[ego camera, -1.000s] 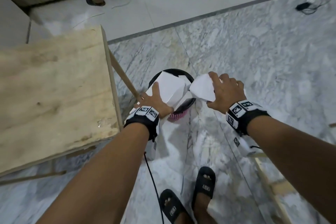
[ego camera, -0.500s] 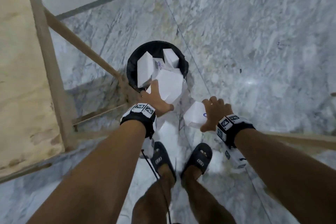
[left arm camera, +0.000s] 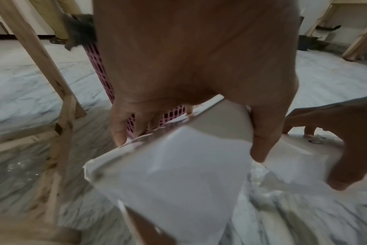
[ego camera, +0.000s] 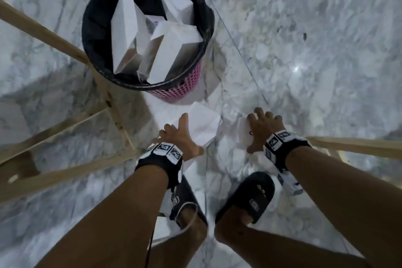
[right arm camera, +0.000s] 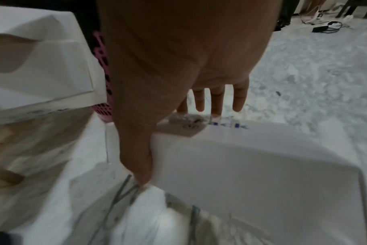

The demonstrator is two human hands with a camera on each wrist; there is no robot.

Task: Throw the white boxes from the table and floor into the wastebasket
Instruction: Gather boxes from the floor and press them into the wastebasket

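The pink mesh wastebasket (ego camera: 185,88) with a black liner stands on the marble floor, and several white boxes (ego camera: 174,50) stick up out of it. Just in front of it, my left hand (ego camera: 180,130) grips a crumpled white box (ego camera: 203,124), thumb and fingers on opposite sides (left arm camera: 178,174). My right hand (ego camera: 261,124) holds a second white box (ego camera: 243,137) low over the floor, and most of that box is hidden under the hand. In the right wrist view this box (right arm camera: 251,165) bears blue lettering, with my thumb on one edge and fingers on the far edge.
Wooden table legs and braces (ego camera: 65,43) stand left of the basket, touching its side. Another wooden rail (ego camera: 359,148) runs at the right. My feet in black sandals (ego camera: 254,196) stand just behind the hands, and a thin cable (ego camera: 152,246) hangs from my left wrist.
Both hands, still holding their boxes, have come down and back from the basket's rim to just above the floor. The view has tilted down, so the tabletop is out of sight.
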